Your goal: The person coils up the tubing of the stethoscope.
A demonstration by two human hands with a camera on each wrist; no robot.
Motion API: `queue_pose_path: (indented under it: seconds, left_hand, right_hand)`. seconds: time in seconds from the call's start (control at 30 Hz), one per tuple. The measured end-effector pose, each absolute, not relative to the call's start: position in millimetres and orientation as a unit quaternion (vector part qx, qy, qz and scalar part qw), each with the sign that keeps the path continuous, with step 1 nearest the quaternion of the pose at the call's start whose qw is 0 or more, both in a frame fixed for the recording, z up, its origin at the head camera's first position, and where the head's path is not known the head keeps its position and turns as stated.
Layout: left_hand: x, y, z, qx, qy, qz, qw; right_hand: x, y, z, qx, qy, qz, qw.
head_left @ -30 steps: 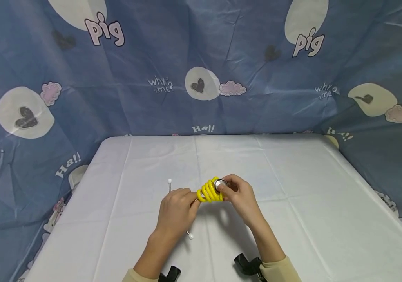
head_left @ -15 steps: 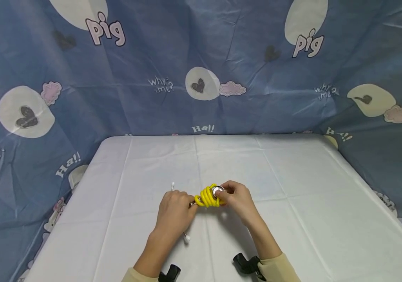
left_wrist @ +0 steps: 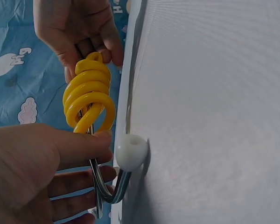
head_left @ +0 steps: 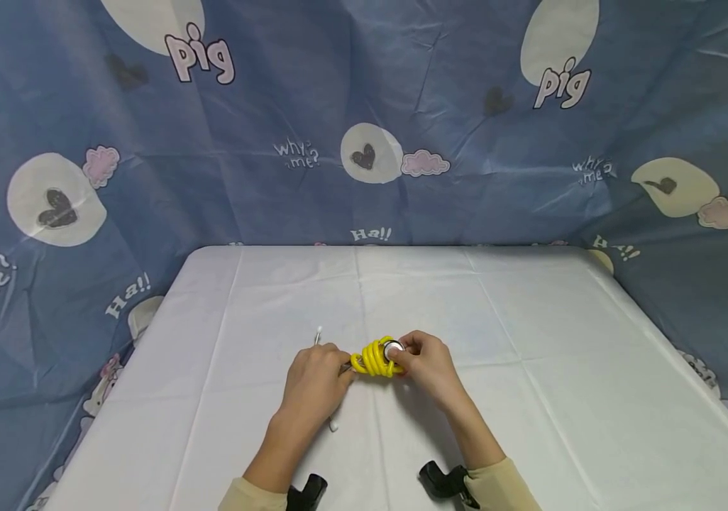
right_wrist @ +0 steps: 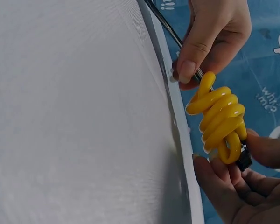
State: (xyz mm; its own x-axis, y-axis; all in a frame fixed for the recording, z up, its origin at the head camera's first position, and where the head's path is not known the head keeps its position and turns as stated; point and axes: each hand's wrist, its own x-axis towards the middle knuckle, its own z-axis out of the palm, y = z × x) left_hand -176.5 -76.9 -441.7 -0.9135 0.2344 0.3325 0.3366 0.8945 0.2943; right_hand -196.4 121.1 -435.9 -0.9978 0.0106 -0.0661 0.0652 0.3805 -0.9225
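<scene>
Both hands hold a stethoscope whose yellow tubing (head_left: 374, 358) is wound into a tight coil. My left hand (head_left: 316, 383) pinches the metal ear tubes (left_wrist: 97, 179) where they come out of the coil, thumb on top. One white ear tip (head_left: 319, 330) sticks out beyond that hand and another ear tip (head_left: 333, 426) shows on its near side. At the other end, the thumb and fingers of my right hand (head_left: 431, 362) grip the round, silver-rimmed chestpiece (head_left: 393, 349). In the right wrist view a black part (right_wrist: 244, 159) shows between that hand and the coil.
A white cloth (head_left: 466, 426) with fold creases covers the table. Behind and at both sides hangs a blue printed sheet (head_left: 262, 206). Black wrist mounts (head_left: 443, 481) sit by the beige sleeves (head_left: 498, 490).
Both hands have brought the stethoscope slightly down and toward the person. The ear tips have shifted a little to the right. Each hand keeps its hold.
</scene>
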Motion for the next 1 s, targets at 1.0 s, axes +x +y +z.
queue_pose_path:
  seconds: [1.0]
  left_hand:
    - [-199.2,-78.2,-443.7,-0.108,-0.972,-0.200,0.059]
  right_hand:
    - [-221.6,122.4,-447.4,0.060,0.828,-0.554,0.055]
